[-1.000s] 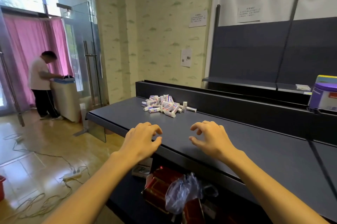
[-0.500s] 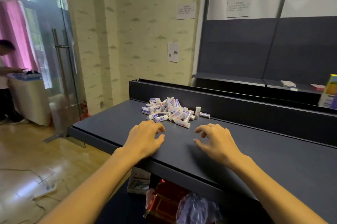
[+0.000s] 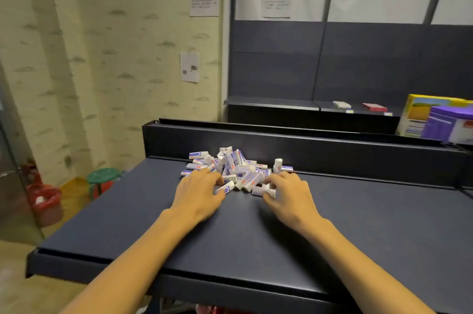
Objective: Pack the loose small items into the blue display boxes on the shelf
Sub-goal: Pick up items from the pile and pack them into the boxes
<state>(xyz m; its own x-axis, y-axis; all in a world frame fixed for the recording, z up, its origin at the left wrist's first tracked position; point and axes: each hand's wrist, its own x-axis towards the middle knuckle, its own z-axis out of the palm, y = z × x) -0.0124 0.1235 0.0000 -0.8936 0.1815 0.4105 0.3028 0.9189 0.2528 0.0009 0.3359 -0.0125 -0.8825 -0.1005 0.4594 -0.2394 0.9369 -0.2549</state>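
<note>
White erasers [image 3: 236,167] heaped between both hands [image 3: 198,192]

Green stool [image 3: 103,176] by the wall, red bin [image 3: 45,205] on floor, paper notices [image 3: 204,3] above

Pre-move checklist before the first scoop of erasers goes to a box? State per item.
1. Both hands at the pile: ok. Left hand and right hand flank the near edge of the eraser pile.
2. Firm grasp: cannot tell. Right fingers curl round a couple of erasers; left fingers touch the pile, grip hidden.
3. Strays: not ok. One upright eraser and a flat one beside it sit apart on the right.
4. Blue display box within reach: not ok. Only a purple box and a yellow box show, far right.
5. Shelf surface toward the person free of obstacles: ok.
</note>
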